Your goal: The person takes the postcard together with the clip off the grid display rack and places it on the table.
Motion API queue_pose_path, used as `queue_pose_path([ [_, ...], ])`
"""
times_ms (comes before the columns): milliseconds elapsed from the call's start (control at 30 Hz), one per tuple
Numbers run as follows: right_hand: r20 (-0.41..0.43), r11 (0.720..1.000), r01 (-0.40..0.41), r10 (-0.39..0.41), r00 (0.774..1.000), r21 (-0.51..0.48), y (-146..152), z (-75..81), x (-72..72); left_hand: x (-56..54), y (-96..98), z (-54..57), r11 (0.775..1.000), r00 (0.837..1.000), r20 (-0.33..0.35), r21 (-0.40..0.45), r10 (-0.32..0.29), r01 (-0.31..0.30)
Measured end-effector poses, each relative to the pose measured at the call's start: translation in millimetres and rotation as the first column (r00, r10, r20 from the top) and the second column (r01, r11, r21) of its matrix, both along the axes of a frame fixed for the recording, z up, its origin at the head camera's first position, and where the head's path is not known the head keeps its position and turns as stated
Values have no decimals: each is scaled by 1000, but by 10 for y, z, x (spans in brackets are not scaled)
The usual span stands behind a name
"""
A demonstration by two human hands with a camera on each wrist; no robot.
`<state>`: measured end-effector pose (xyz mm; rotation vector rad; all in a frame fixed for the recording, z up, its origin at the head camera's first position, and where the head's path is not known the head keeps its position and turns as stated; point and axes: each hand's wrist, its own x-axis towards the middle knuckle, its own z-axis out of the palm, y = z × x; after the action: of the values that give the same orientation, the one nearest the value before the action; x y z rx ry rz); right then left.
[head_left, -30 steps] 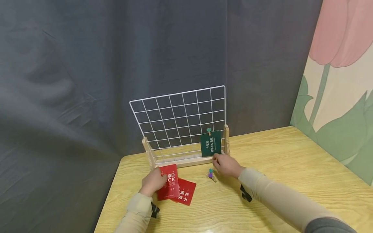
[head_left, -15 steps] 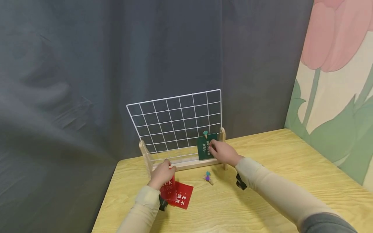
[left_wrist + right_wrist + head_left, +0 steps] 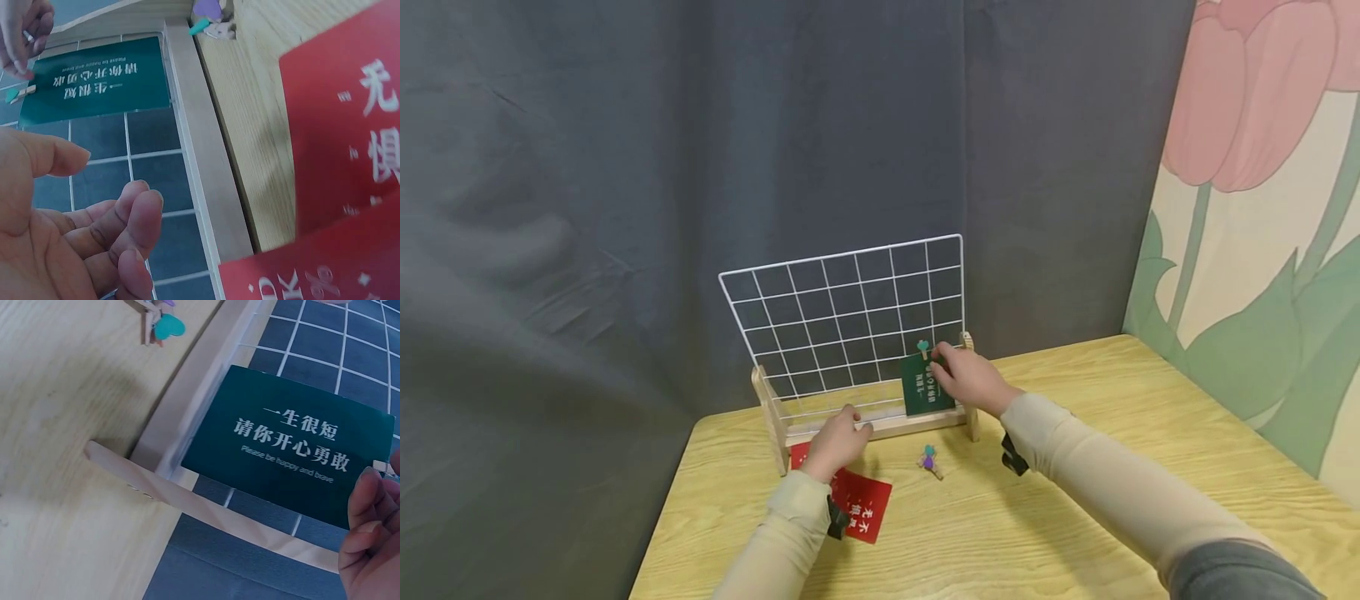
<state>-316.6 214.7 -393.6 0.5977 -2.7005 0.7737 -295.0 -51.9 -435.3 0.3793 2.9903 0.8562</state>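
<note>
My left hand (image 3: 837, 442) is empty in front of the wire grid's left part, thumb and curved fingers apart in the left wrist view. Below it lie two red cards (image 3: 865, 504) with white lettering, partly covered by the hand and wrist. On the white wire grid (image 3: 850, 312) hangs a dark green card (image 3: 917, 398), fastened at its upper edge by a wooden clip with a teal heart (image 3: 922, 345). My right hand (image 3: 976, 379) is at that card's upper right, beside the clip. Its fingertips pinch a small red clip (image 3: 29, 75), nearly all hidden.
More small clips (image 3: 929, 461), with teal and purple hearts, lie on the yellow wooden table (image 3: 1030, 533) before the stand. The grid leans back in a wooden base (image 3: 917, 422) with upright side pieces. A dark curtain (image 3: 842, 125) hangs behind; a tulip mural is at right.
My right hand has risen from the table by the base to the green card's upper right. The left hand has let go of the red card and moved right and up toward the grid.
</note>
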Motion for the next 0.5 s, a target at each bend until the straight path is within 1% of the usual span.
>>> queue_pose_path([
  [233, 0, 1000, 9, -9, 1000, 10, -26, 95, -13, -69, 112, -11, 999, 999, -10, 16, -34, 34],
  [500, 7, 1000, 24, -24, 1000, 14, -96, 195, -12, -98, 208, -31, 998, 999, -18, 38, -51, 52],
])
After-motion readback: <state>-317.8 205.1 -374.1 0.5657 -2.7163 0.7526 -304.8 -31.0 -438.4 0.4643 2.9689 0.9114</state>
